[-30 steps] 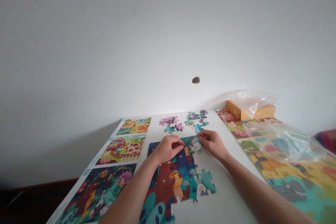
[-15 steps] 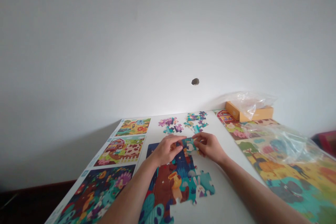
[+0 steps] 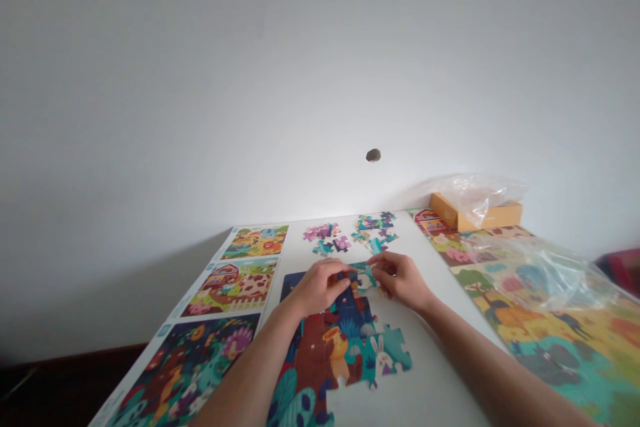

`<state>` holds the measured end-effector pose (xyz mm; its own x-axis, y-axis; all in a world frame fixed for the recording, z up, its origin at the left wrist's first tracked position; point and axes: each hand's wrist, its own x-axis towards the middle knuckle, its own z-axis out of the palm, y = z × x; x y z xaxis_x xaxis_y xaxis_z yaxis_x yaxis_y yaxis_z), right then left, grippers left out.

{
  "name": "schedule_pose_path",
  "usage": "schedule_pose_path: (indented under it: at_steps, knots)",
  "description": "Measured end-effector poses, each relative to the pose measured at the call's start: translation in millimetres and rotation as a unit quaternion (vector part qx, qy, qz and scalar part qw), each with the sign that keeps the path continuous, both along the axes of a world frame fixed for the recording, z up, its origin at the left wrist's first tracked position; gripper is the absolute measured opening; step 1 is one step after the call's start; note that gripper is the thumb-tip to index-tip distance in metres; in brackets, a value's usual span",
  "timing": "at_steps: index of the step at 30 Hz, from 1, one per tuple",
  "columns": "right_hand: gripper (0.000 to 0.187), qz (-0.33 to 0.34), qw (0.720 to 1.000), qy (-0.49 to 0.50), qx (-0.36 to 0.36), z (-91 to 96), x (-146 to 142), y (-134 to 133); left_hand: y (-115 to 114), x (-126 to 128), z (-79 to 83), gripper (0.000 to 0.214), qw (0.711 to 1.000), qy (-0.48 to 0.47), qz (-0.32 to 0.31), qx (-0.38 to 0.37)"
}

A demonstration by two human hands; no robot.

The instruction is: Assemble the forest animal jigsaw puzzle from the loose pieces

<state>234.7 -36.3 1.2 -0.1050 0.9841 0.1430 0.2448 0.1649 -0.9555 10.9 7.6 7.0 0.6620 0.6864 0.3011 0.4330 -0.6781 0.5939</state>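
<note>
While the left hand [image 3: 317, 285] and the right hand [image 3: 403, 280] met over the far edge of the assembled jigsaw section [image 3: 345, 347], both were closed in a pinch on a small teal-and-white jigsaw piece [image 3: 363, 275]. Neither hand had released it, though neither was clenched into a fist. The piece was held at that far edge, touching or just above it; the pictures did not settle whether it had seated. The hands' work lay there, where the section's outline stayed ragged and open.

The section lay flat on the white bench [image 3: 430, 373], and its near part ran out from under the forearms. Beyond it, near the far end of the bench, lay 2 clusters of loose jigsaw pieces, the left cluster [image 3: 325, 233] mostly pink and teal and the right cluster [image 3: 375, 228] mostly teal and purple, both apart from the hands. To the left ran a printed sheet [image 3: 233, 277] with 3 picture panels. To the right lay a large printed picture board [image 3: 550, 353], partly under a clear plastic bag [image 3: 540, 267].

At the far right, an orange cardboard box [image 3: 445, 210] stood by the wall under a crumpled clear plastic wrapper [image 3: 480, 190]. Its contents could not be seen, so I cannot tell what it held.
</note>
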Motion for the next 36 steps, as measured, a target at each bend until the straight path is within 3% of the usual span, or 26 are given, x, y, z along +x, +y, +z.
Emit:
schedule_pose_path:
  at_steps: [8,14,21,29,36]
  knots:
    - [0.022,0.013,1.000,-0.005,-0.026,-0.5,-0.7,-1.7,-0.5,5.2,-6.1,0.019,0.997,0.036,0.001,0.067]
    - [0.021,0.000,0.999,-0.035,0.014,-3.9,2.1,2.8,-6.4,9.7,-4.0,0.019,0.990,0.069,0.006,0.121]
    - [0.024,0.002,0.997,-0.067,0.035,-5.9,2.6,4.0,-6.1,9.9,-7.6,0.018,0.986,0.075,0.046,0.139]
    - [0.025,-0.004,0.997,-0.048,0.055,-9.8,4.8,6.6,5.8,6.7,-7.9,0.017,0.982,0.097,0.041,0.157]
    - [0.026,-0.050,0.994,-0.069,0.062,-12.5,7.8,9.3,5.0,7.4,-5.5,0.017,0.970,0.144,0.050,0.191]
